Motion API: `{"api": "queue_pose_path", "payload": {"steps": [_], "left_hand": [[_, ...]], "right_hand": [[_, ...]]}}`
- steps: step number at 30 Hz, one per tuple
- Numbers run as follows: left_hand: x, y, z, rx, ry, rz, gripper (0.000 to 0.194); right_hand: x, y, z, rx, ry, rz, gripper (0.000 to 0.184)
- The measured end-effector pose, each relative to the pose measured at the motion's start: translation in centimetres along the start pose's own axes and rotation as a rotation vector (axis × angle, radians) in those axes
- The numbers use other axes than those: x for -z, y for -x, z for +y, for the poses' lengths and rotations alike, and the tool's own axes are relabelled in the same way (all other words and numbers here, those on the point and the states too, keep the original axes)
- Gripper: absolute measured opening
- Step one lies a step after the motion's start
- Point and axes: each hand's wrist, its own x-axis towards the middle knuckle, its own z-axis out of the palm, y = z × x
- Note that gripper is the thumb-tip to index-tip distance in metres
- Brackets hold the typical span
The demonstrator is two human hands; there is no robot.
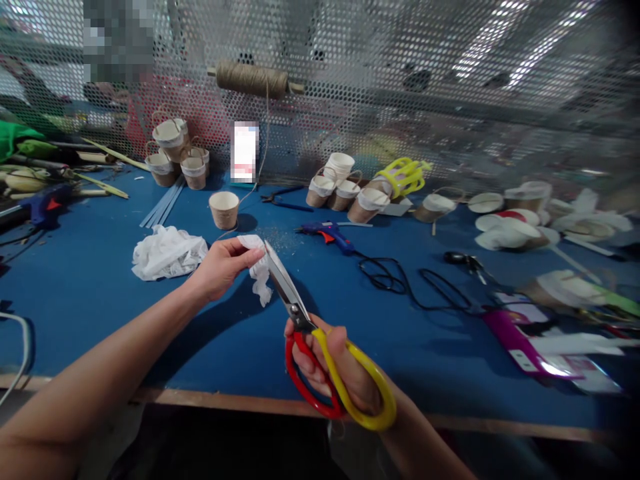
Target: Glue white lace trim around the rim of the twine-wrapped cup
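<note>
Between thumb and fingers, my left hand [220,268] pinches a strip of white lace [261,280], whose loose end hangs down over the table. My right hand [345,367] grips scissors [295,310] with one red and one yellow handle loop. Their blades point up and left, slightly apart, and the tips meet the lace beside my left fingertips. A heap of white lace [169,253] lies left of my left hand. Just beyond that hand stands a small paper-like cup [224,210] wrapped in twine.
A blue glue gun [327,237] with a black cord lies beyond the scissors. Pliers [287,199], small lace-trimmed buckets [367,203] and a phone [245,152] line the perforated metal screen. A twine spool [251,79] hangs there. Another glue gun [47,205] lies far left.
</note>
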Motion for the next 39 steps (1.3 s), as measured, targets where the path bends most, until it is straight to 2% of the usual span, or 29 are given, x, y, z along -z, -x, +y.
{"api": "queue_pose_path", "payload": {"steps": [10,26,35,39], "left_hand": [[0.2,0.1,0.2,0.024,0.026,-0.024,0.014],[0.3,0.0,-0.1,0.014,-0.002,-0.074,0.016],[0.2,0.2,-0.1,-0.006,-0.069,-0.109,0.017],[0.2,0.2,-0.1,0.000,-0.136,-0.115,0.015]], "right_hand": [[-0.6,-0.5,-0.7,-0.051,-0.065,-0.022,0.061],[-1.3,-0.5,-0.9,-0.113,-0.017,0.125,0.052],[-0.5,-0.8,-0.4,-0.021,-0.028,0.024,0.055],[-0.3,-0.8,-0.6,-0.017,-0.025,0.018,0.054]]}}
